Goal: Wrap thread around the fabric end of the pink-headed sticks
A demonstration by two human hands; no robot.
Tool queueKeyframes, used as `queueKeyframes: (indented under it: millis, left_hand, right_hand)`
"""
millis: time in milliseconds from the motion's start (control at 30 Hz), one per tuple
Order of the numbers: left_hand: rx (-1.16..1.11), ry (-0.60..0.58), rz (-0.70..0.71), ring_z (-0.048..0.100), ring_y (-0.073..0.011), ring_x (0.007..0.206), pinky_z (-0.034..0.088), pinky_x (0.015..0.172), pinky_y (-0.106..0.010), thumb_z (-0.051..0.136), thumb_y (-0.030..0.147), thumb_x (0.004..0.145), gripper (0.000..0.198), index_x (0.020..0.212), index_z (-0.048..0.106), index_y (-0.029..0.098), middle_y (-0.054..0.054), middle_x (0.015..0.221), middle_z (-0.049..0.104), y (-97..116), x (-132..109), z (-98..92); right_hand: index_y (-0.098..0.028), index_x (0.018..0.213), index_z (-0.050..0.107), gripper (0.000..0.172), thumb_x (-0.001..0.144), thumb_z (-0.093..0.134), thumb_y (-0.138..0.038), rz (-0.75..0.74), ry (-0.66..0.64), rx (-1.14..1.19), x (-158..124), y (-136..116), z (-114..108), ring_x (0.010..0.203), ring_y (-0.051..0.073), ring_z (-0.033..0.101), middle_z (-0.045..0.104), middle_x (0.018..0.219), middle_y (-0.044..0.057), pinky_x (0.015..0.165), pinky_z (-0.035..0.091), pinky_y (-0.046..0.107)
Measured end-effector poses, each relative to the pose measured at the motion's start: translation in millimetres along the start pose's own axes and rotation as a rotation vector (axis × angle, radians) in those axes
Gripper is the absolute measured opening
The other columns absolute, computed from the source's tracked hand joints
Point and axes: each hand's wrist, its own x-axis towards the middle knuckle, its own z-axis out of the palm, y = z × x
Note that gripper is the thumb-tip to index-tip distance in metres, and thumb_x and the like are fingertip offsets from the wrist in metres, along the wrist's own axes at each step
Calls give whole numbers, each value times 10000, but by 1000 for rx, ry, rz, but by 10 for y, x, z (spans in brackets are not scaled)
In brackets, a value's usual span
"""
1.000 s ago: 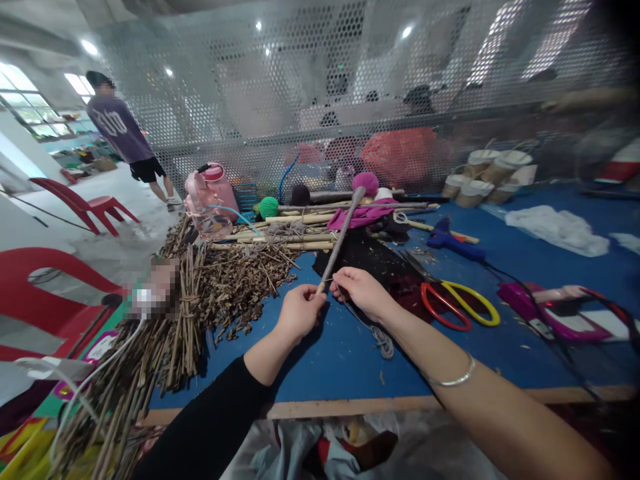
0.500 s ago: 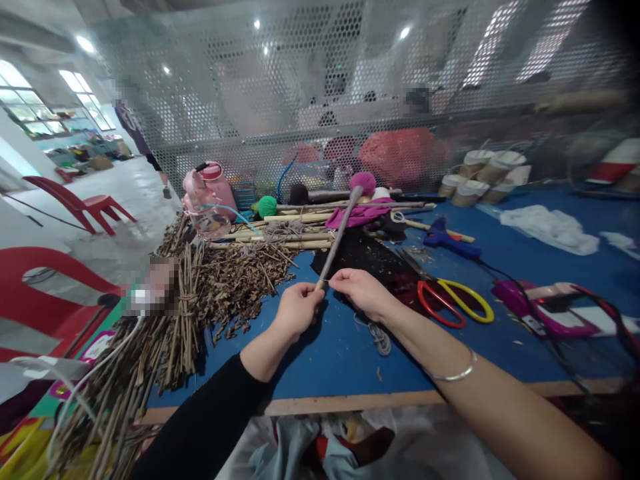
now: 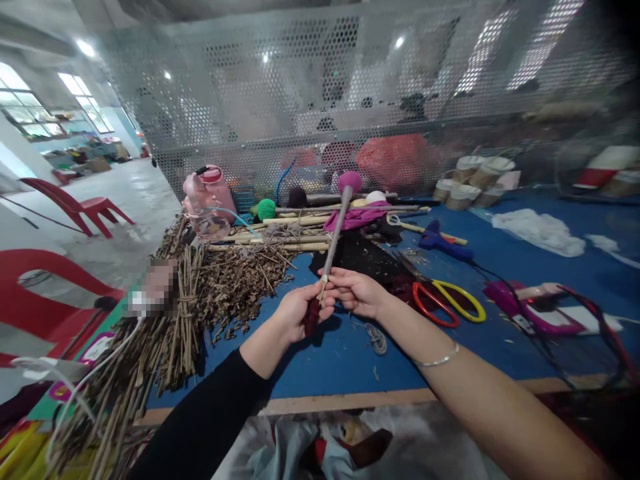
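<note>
Head view; clock directions are read from the stick's lower end, with 12 pointing away from the person. The left hand (image 3: 300,308) is closed around the lower end of the stick (image 3: 338,230). The right hand (image 3: 361,293), at 3 o'clock, has thumb and fingers brought together on the stick, just beside the left fingertips. The stick is held above the bench (image 3: 300,380) and slants toward 1 o'clock, its shaft grey and its grasped end pale. A pink ball (image 3: 349,180) shows at its far tip. A dark red piece (image 3: 313,317) hangs at 7 o'clock, beneath the left fingers; its kind cannot be told.

A loose coil of grey yarn (image 3: 376,338) lies at 5 o'clock. At 3 o'clock are scissors (image 3: 416,291) with one red and one yellow handle, and, farther out, a purple device (image 3: 505,307). A blue glue gun (image 3: 443,245) and a group of pots (image 3: 463,197) occupy 2 o'clock; a black cloth (image 3: 355,257) lies at 1 o'clock. Pale canes (image 3: 305,220) lie crosswise at 12 o'clock, with a green ball (image 3: 266,209) at 11. Dried plants (image 3: 235,273) and a pink bottle (image 3: 220,193) stand toward 10, and bundled twigs (image 3: 187,320) fill 9 to 8 o'clock.
</note>
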Motion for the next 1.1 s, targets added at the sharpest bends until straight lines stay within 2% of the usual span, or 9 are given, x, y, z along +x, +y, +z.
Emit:
queueKeyframes:
  millis: [133, 233, 300, 400, 600, 800, 933, 1033, 1100]
  left_hand:
    - [214, -25, 9, 618, -118, 585, 502, 535, -220, 457, 346, 863, 277, 910, 583, 104, -88, 762, 650, 16, 0, -42]
    - [641, 156, 242, 547, -113, 489, 397, 435, -202, 515, 545, 764, 425, 789, 585, 126, -47, 638, 617, 58, -7, -108]
    - [953, 254, 396, 478, -95, 444, 330, 418, -195, 618, 555, 657, 424, 664, 569, 133, -11, 535, 571, 80, -14, -143]
    - [1175, 204, 433, 447, -90, 435, 303, 430, -203, 655, 523, 608, 397, 579, 548, 142, 5, 484, 549, 84, -6, -159]
    - [933, -20, 413, 359, -49, 399, 248, 417, -185, 602, 506, 679, 390, 590, 532, 132, 42, 453, 464, 52, 32, -104]
    - [430, -235, 148, 546, -86, 519, 412, 499, -200, 674, 407, 662, 329, 786, 592, 113, -21, 669, 588, -5, -53, -37]
    - [403, -188, 101, 579, -103, 535, 449, 504, -215, 676, 397, 676, 327, 817, 605, 111, -32, 682, 609, -48, -13, -61]
    - [505, -89, 213, 555, -85, 480, 412, 456, -178, 719, 381, 646, 324, 768, 606, 103, -22, 599, 601, -64, 64, -106]
    - [530, -100, 246, 529, -66, 441, 382, 429, -157, 725, 365, 648, 306, 718, 603, 93, -26, 568, 600, -55, 90, -126]
  right_hand:
    - [-150, 823, 530, 225, 656, 674, -194, -20, -17, -9, 24, 17, -29, 289, -15, 167, 476, 491, -79, 291, 59, 141]
    - [-170, 771, 497, 232, 644, 687, -209, -14, 24, -39, 32, 33, -19, 289, -4, 135, 312, 406, -131, 294, 59, 139]
    - [-178, 748, 476, 241, 640, 688, -217, -15, 56, -63, 34, 41, -4, 292, -1, 128, 273, 396, -139, 296, 58, 138]
    - [-182, 723, 460, 245, 638, 687, -218, -23, 92, -80, 25, 40, 13, 298, 1, 124, 280, 393, -136, 297, 54, 143]
    - [-140, 941, 549, 257, 716, 630, -233, -15, -34, 26, -22, -24, -17, 322, 11, 94, 225, 410, -137, 313, 47, 141]
    - [-147, 972, 547, 259, 742, 612, -249, -91, -106, 85, -3, -42, -33, 326, 12, 59, 210, 408, -139, 310, 54, 135]
    - [-150, 860, 536, 237, 694, 666, -258, -93, -27, 45, 30, 6, -7, 321, 4, 67, 228, 389, -146, 301, 59, 134]
    - [-153, 845, 533, 251, 677, 682, -264, -89, 20, 8, 39, 34, 13, 315, 3, 82, 266, 381, -141, 297, 50, 136]
    - [-153, 846, 536, 244, 683, 677, -267, -99, 22, 7, 30, 35, 22, 313, 2, 86, 266, 380, -141, 299, 52, 134]
